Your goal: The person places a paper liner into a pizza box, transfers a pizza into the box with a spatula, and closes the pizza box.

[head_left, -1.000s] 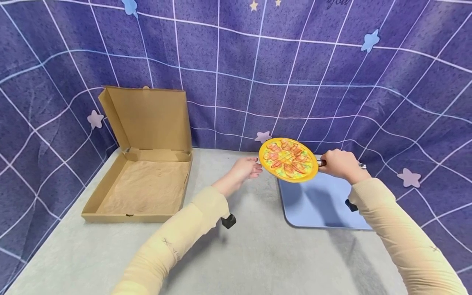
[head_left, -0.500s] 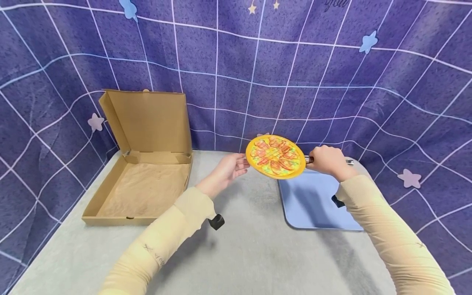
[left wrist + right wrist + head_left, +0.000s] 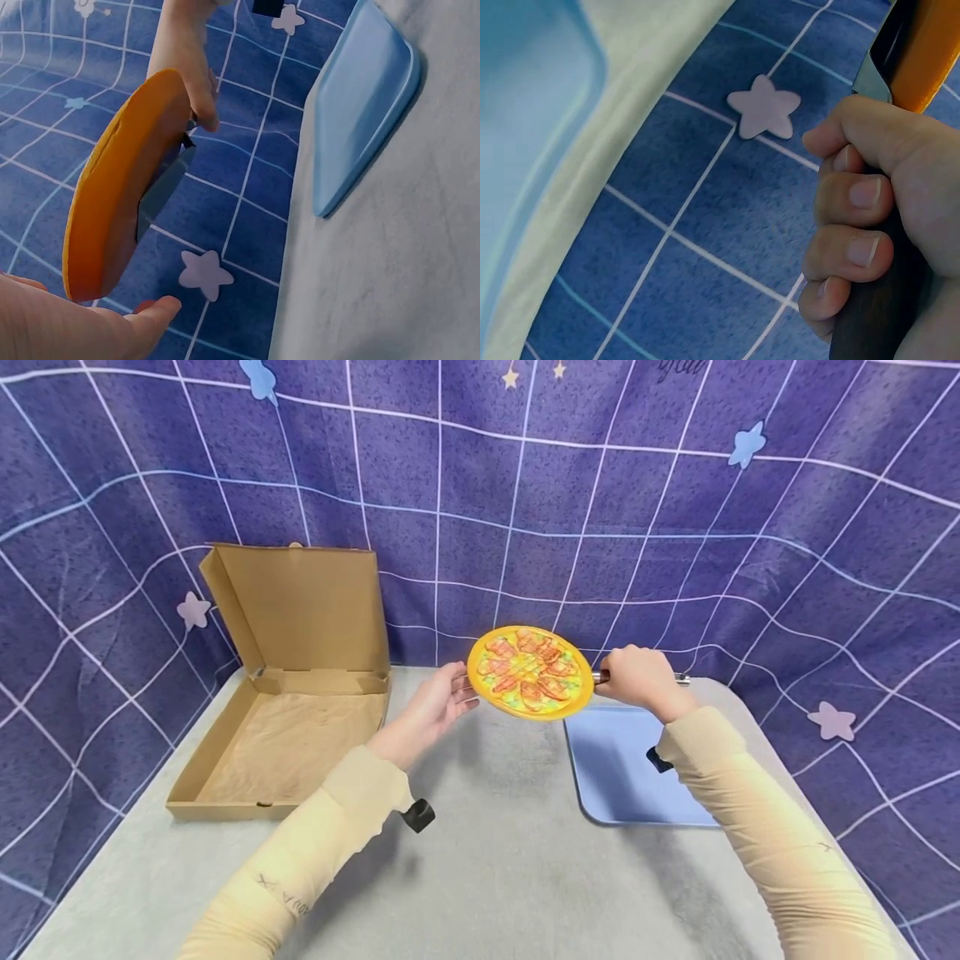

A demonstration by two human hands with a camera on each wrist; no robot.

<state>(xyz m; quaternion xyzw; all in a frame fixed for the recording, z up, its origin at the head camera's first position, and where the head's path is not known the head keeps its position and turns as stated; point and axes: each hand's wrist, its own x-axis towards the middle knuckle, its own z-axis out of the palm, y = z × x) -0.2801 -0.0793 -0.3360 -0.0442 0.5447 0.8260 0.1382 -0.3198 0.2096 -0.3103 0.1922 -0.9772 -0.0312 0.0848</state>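
Observation:
My right hand grips the dark handle of a spatula, fingers curled round it. On the spatula's metal blade lies a round pizza with a yellow-orange rim and red and green toppings. It is held up above the table and tilted toward the camera. My left hand is at the pizza's left edge, its fingers loosely extended and fingertips right at the rim. From the left wrist, the pizza's orange underside shows, with the thumb and fingers below it.
An open cardboard pizza box lined with brown paper stands on the left, lid upright. A light blue tray lies on the right of the grey table. Behind hangs a purple-blue grid-patterned curtain with stars.
Both hands have moved left together, carrying the pizza on the spatula from over the tray's left part toward the table's middle. The box and tray have stayed put.

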